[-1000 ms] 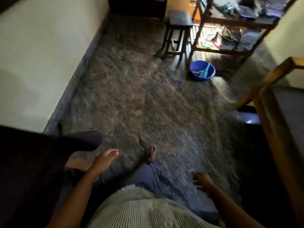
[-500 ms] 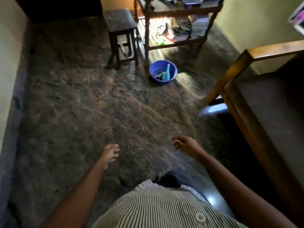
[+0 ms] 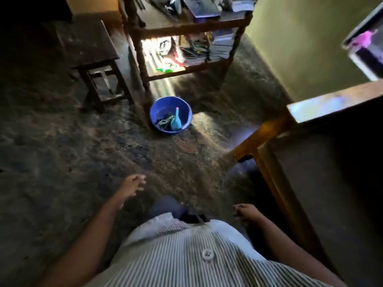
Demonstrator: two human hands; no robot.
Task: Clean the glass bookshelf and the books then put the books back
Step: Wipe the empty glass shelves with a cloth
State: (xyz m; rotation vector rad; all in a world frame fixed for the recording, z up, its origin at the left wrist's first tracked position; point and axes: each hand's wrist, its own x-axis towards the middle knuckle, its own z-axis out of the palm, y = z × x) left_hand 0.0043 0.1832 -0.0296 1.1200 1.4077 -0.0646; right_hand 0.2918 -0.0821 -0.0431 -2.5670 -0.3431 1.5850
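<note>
L hand (image 3: 132, 184) & R hand (image 3: 246, 211) both loose, fingers relaxed, holding nothing, over floor (image 3: 83, 162). Bookshelf (image 3: 186, 27) at floor's far edge by wall (image 3: 279, 48); books (image 3: 220, 46) stacked at lower shelf's right end. Basin (image 3: 163, 105) w/ bottle (image 3: 176, 123) just beside shelf's front-left leg.

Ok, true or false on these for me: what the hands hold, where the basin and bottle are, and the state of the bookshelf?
1. The left hand and the right hand hold nothing. True.
2. A bottle is in the blue basin. True.
3. The basin sits on the stool. False: it sits on the floor by a leg of the bookshelf; the stool stands apart from it.
4. The bookshelf's lower level is bare. False: books and papers lie on it.
</note>
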